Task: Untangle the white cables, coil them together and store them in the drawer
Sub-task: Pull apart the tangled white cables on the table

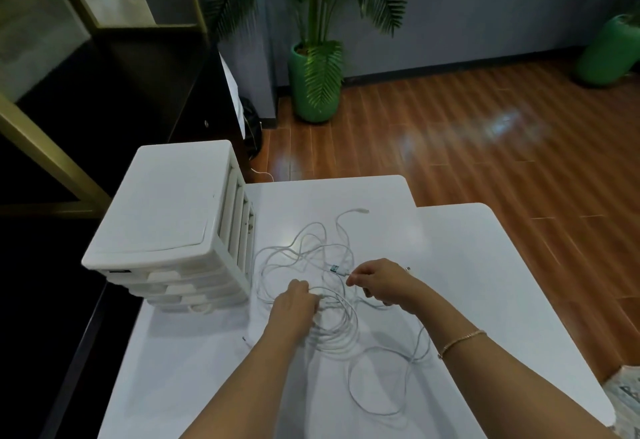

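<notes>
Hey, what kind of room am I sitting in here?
Probably an office or lounge-like room: a white table with a small plastic drawer unit, potted palm by the window, wood-plank floor.

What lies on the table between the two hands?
In the head view, between the left hand and right hand lie strands of the white cables and a USB plug.
</notes>
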Demonstrator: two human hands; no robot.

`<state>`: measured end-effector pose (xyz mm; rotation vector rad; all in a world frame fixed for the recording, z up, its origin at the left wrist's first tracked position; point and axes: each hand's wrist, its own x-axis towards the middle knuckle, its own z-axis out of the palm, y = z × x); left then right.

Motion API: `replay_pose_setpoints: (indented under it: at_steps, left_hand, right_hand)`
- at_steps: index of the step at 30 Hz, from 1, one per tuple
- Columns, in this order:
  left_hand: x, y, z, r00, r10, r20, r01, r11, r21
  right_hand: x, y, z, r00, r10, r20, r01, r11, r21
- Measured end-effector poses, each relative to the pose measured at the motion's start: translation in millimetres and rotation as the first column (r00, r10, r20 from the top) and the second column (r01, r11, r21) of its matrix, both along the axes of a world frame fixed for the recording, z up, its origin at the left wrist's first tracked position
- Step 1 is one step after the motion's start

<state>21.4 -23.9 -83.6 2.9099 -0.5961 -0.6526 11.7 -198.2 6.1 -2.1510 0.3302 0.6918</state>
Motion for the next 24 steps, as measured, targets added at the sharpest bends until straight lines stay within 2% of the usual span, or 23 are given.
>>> replay_pose_setpoints:
  at_steps: [4, 7, 9, 14, 20, 24]
  left_hand:
    - [2, 2, 11, 0.998, -0.020, -0.061, 0.020, 1.000, 0.001]
    - [7, 11, 26, 0.960, 0.151, -0.237, -0.205, 0.953, -0.223]
    - [11, 16, 46, 0.921, 0.205, -0.332, -0.324, 0.877, -0.355]
    - [21, 20, 87, 0.864, 0.264, -0.429, -0.481, 0.685, -0.548]
    - [23, 12, 110, 0.763, 0.277, -0.584, -0.643, 0.422, -0.639]
    - [21, 14, 111, 0.680, 0.290, -0.673, -0.732, 0.238, -0.638]
  right_hand:
    - [0, 0, -3, 0.999, -0.035, -0.040, 0.037, 0.999, 0.036]
    - [1, 1, -4, 0.998, -0.053, -0.043, 0.055, 0.996, 0.064]
    - [2, 4, -2, 0.999, -0.047, -0.027, 0.049, 0.997, 0.065]
    - [6, 17, 9, 0.998, -0.066, 0.014, 0.064, 0.988, 0.141]
    - [2, 23, 20, 0.980, -0.186, 0.064, 0.149, 0.915, 0.375]
    - [1, 27, 26, 0.982, -0.185, 0.047, 0.147, 0.891, 0.430]
